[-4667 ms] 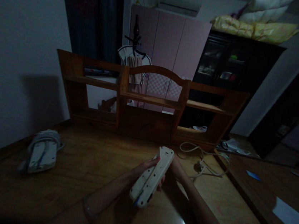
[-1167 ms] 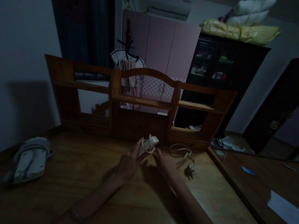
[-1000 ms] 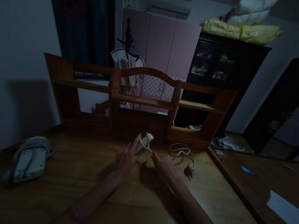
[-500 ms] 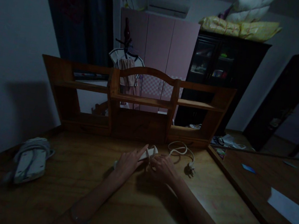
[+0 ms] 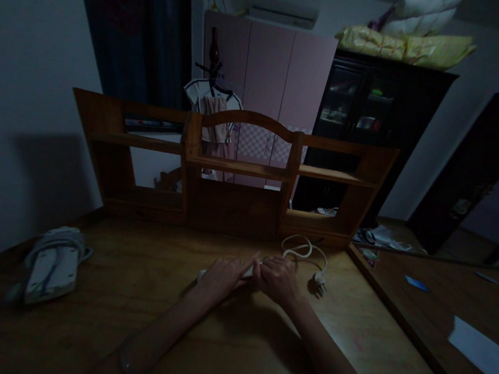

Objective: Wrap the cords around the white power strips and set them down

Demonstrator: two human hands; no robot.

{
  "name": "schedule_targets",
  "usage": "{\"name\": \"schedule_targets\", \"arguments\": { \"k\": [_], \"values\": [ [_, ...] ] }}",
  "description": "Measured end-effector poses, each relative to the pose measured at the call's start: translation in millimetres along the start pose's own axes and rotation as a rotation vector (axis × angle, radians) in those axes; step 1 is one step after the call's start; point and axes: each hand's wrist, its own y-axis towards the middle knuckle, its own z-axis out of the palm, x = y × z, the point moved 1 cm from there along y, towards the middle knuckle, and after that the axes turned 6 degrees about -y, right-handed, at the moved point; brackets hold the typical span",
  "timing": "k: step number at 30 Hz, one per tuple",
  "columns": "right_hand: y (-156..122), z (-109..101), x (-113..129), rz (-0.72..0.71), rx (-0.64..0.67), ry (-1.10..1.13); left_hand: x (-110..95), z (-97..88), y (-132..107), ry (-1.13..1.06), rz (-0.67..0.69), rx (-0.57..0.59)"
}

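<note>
A white power strip (image 5: 247, 271) lies at a slant over the desk, mostly covered by my two hands. My left hand (image 5: 222, 275) is wrapped over it, and its left end pokes out beyond the fingers. At the strip's right end, my right hand (image 5: 278, 279) is closed with the fingers curled, gripping the cord against the strip; the grip itself is partly hidden. The white cord (image 5: 303, 254) runs out behind my right hand in a loose loop. It ends at a plug (image 5: 319, 283) lying on the desk, prongs facing me.
Another white power strip (image 5: 52, 275), its cord bundled on it, lies at the left. A wooden shelf unit (image 5: 238, 167) stands along the desk's (image 5: 130, 281) back edge. On the brown surface to the right are a white paper (image 5: 483, 352) and a blue card (image 5: 416, 283).
The cord loop seen standing over the strip is now drawn down and hidden by my fingers. My right hand has turned and closed against the strip's right end. The plug stays put.
</note>
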Motion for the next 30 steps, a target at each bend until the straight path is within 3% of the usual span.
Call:
{"name": "schedule_targets", "arguments": {
  "k": [30],
  "values": [
    [1.8, -1.0, -4.5, 0.017, -0.036, -0.022, -5.6, -11.5, -2.8, 0.009, -0.013, 0.031]
  ]
}}
